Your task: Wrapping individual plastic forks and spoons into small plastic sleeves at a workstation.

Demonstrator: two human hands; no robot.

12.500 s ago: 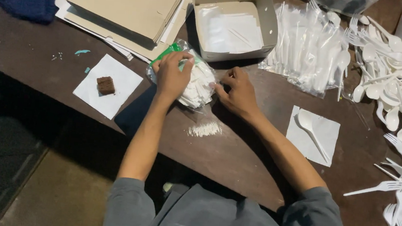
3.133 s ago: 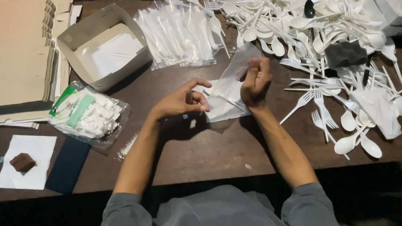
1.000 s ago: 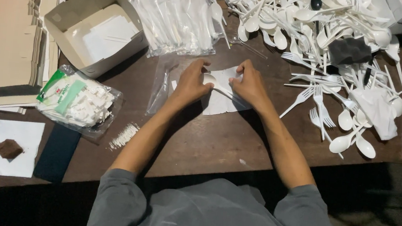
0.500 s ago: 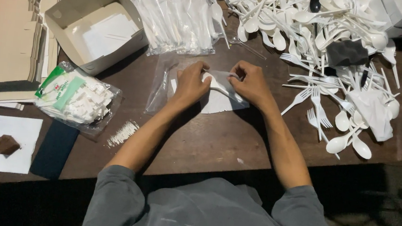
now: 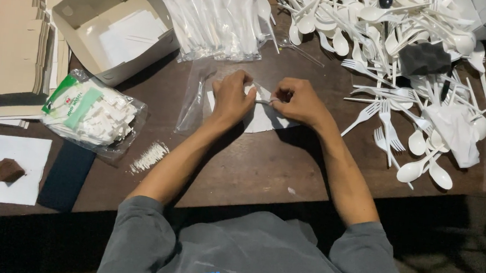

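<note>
Dark wood surface [image 5: 263, 167], head view: my left hand [image 5: 232, 97] and right hand [image 5: 299, 100] both pinch a white napkin [image 5: 265, 118] at its middle, over a clear plastic sleeve [image 5: 193, 97]. Loose white cutlery [image 5: 415, 46] crowds the far right corner.

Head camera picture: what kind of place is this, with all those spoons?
Probably a small packing workbench. A heap of loose white plastic spoons and forks lies on the brown table, next to a stack of sealed clear packets. Both hands press a napkin in a clear bag.
</note>
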